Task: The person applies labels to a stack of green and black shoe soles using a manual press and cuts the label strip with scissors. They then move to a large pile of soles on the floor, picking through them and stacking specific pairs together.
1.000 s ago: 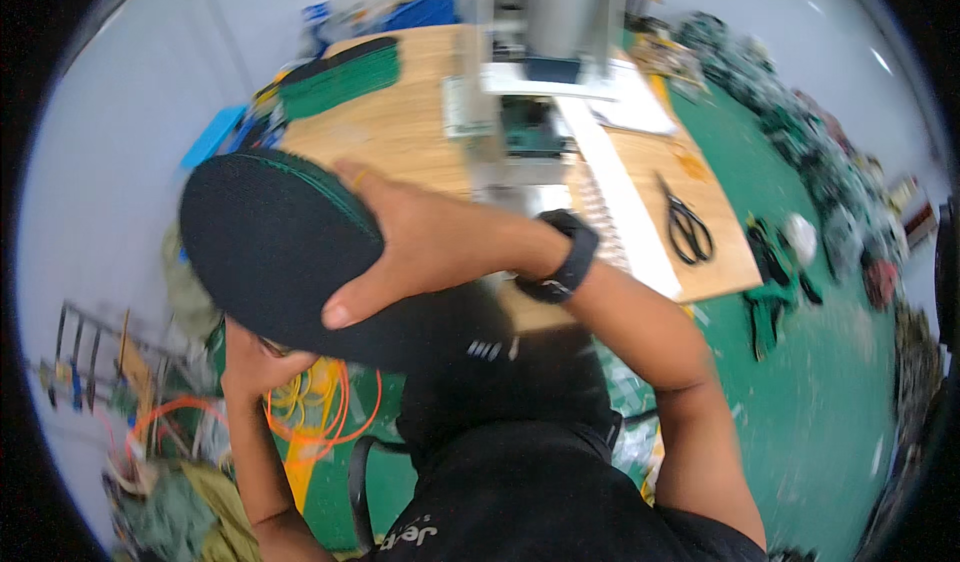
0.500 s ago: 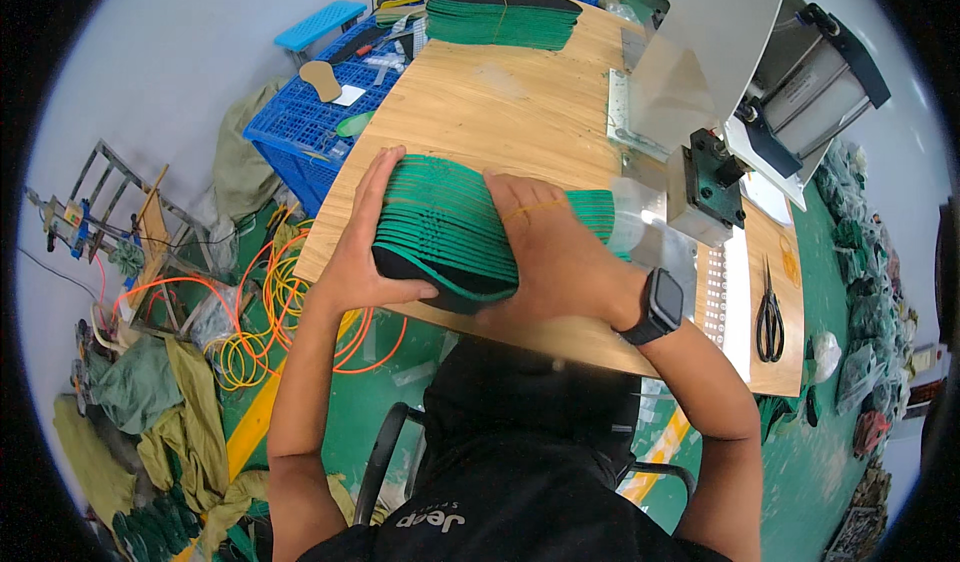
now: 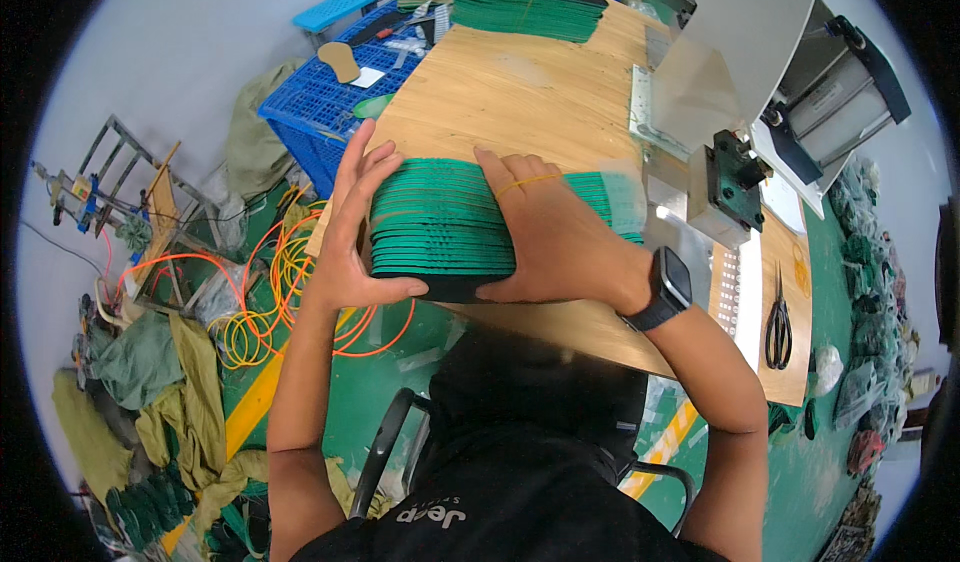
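Observation:
A thick stack of insoles, green-edged with a black face toward me, lies at the table's near edge between my hands. Along its left end my left hand presses, fingers extended up the side and thumb against the black front. My right hand grips the stack from the right, its thumb at the lower front. A thin yellow rubber band crosses the right fingers. More green layers show beyond that hand; whether they belong to the same stack is hidden.
Another banded insole stack lies at the wooden table's far end. To the right are a machine with a metal block and black scissors. A blue crate stands left; orange and yellow hoses lie on the floor.
The stack has been tipped a little, its near layers now lying straighter. My left fingers have lifted and spread slightly. The whole view has shifted somewhat.

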The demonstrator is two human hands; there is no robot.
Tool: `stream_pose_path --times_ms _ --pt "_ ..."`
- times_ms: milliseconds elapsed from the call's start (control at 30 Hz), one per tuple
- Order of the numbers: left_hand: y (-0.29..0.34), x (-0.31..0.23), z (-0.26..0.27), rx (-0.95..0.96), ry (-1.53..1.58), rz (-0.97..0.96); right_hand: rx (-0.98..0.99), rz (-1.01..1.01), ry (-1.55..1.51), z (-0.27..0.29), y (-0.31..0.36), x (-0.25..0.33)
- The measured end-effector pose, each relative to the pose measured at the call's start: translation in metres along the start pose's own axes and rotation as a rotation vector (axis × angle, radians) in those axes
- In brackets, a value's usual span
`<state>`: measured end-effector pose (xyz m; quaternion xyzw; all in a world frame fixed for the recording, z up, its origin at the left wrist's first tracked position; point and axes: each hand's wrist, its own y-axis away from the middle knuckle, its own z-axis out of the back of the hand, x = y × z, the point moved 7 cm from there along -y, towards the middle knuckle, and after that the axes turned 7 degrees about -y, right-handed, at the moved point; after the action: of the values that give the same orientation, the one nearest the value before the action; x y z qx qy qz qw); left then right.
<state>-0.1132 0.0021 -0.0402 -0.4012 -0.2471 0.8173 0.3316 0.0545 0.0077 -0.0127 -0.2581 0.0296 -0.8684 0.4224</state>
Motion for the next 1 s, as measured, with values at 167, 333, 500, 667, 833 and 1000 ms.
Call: stream_pose_path --times_ms 167,333,500,667,833,1000 --pt "0.019 0.012 -0.014 0.016 0.108 0.145 -0.1 0.052 0.034 -0.003 0.005 0.005" --pt "0.009 0.008 -0.006 -0.005 0.173 0.229 0.077 -0.079 -0.006 0.001 -0.011 0.001" --pt "0.008 -0.01 0.004 -0.099 0.019 -0.087 -0.232 0.118 0.085 0.008 0.001 0.024" --pt "0.009 0.004 -0.002 -0.08 0.202 0.103 -0.039 -0.055 0.029 -0.01 -0.001 0.011" --pt "0.009 0.001 0.035 -0.367 0.93 0.255 0.077 -0.029 -0.305 0.035 0.02 0.063" --pt "-0.015 -0.091 -0.003 0.325 0.777 -0.275 0.188 0.429 -0.823 0.037 0.065 0.146"
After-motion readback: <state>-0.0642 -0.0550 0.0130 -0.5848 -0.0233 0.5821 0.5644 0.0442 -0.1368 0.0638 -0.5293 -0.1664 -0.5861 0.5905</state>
